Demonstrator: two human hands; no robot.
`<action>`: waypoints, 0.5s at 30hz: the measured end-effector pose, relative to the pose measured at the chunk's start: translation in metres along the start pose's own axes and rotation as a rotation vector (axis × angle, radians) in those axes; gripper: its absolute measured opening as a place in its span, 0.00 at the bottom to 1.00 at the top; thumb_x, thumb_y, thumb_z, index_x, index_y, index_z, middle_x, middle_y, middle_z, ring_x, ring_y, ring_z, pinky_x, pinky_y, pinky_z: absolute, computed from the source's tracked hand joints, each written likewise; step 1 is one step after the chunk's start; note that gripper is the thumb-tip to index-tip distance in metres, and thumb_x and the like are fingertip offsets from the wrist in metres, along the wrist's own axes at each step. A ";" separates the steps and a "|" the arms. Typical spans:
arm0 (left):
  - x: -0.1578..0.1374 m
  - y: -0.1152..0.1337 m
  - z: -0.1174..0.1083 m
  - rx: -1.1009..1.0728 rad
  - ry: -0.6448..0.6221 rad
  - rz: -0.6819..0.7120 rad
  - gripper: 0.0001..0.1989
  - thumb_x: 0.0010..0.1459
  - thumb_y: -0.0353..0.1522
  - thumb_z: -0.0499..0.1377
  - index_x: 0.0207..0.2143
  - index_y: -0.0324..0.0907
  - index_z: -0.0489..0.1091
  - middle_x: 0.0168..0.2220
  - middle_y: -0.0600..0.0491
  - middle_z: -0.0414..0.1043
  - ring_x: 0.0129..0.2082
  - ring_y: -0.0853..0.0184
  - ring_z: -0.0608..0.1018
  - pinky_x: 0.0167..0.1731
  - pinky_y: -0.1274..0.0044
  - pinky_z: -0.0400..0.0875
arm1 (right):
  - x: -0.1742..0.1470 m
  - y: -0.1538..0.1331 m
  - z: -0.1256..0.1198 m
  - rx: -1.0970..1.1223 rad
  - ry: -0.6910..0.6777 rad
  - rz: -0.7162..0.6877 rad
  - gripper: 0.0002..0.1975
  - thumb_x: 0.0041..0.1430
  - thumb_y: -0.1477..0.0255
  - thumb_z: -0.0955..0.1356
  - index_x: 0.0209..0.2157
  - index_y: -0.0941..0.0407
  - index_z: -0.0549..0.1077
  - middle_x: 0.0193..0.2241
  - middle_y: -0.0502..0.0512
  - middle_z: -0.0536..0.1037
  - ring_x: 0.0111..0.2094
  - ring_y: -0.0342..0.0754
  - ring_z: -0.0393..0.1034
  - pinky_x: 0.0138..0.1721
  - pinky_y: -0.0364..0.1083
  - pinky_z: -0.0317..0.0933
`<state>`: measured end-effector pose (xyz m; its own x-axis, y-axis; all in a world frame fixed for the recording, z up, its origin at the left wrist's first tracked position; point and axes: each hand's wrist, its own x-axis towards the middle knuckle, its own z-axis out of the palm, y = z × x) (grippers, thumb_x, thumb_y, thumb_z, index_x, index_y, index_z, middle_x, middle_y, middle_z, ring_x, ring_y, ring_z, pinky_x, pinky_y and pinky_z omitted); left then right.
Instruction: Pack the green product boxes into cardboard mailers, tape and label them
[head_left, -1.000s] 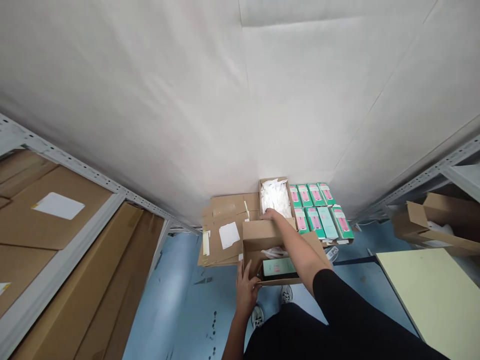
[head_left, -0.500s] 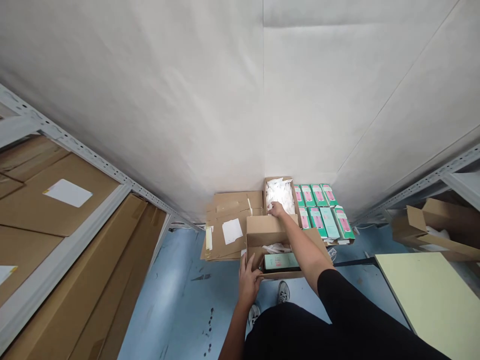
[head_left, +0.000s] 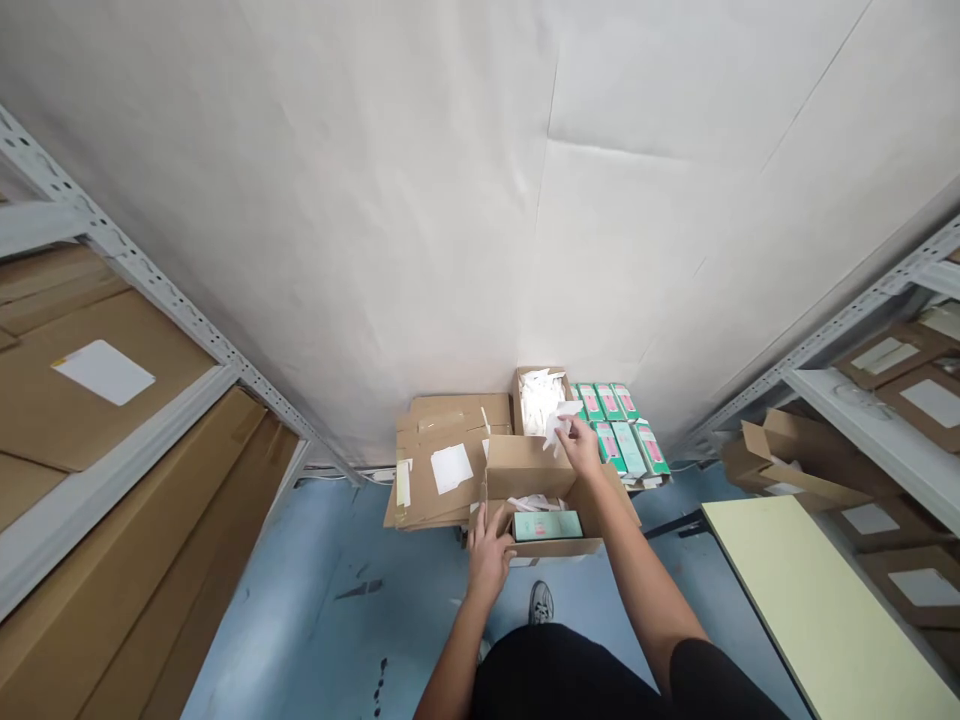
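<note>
Right hand withdrew; grip pinches white slips.

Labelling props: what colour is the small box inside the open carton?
The small box is pale mint green; head view.

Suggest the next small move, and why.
Probably lower the white piece into the open carton: the right hand holds it near the carton's far flap, the left hand is on the carton, and white material already lies behind the green box inside.
</note>
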<state>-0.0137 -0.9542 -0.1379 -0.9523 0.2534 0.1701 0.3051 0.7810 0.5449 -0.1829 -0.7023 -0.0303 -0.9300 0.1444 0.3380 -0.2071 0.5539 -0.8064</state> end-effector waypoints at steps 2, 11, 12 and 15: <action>-0.005 -0.002 -0.001 -0.009 -0.005 0.030 0.05 0.54 0.27 0.66 0.30 0.45 0.79 0.70 0.51 0.62 0.73 0.42 0.52 0.63 0.46 0.61 | -0.043 0.000 -0.005 -0.036 -0.096 -0.003 0.19 0.63 0.61 0.66 0.50 0.54 0.79 0.43 0.60 0.81 0.41 0.55 0.76 0.45 0.52 0.72; -0.023 0.008 -0.002 -0.051 -0.113 0.105 0.05 0.58 0.29 0.63 0.33 0.46 0.80 0.69 0.49 0.63 0.73 0.41 0.51 0.63 0.45 0.61 | -0.171 0.005 -0.049 -0.085 -0.169 0.106 0.17 0.61 0.60 0.71 0.48 0.53 0.81 0.65 0.64 0.69 0.66 0.61 0.64 0.64 0.60 0.59; -0.025 0.011 -0.002 -0.051 -0.122 0.113 0.05 0.58 0.30 0.63 0.33 0.46 0.80 0.69 0.49 0.63 0.73 0.41 0.51 0.62 0.45 0.61 | -0.176 0.007 -0.057 -0.092 -0.144 0.119 0.17 0.62 0.60 0.70 0.48 0.53 0.81 0.65 0.65 0.69 0.65 0.61 0.65 0.64 0.60 0.60; -0.028 0.022 0.005 -0.039 -0.132 0.159 0.06 0.59 0.30 0.63 0.33 0.46 0.80 0.68 0.50 0.64 0.73 0.41 0.51 0.63 0.46 0.61 | -0.189 0.015 -0.080 -0.109 -0.073 0.148 0.15 0.64 0.62 0.69 0.47 0.53 0.80 0.61 0.64 0.73 0.62 0.59 0.69 0.62 0.60 0.62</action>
<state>0.0203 -0.9413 -0.1343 -0.8823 0.4466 0.1488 0.4488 0.7029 0.5518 0.0139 -0.6557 -0.0673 -0.9681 0.1737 0.1803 -0.0357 0.6169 -0.7863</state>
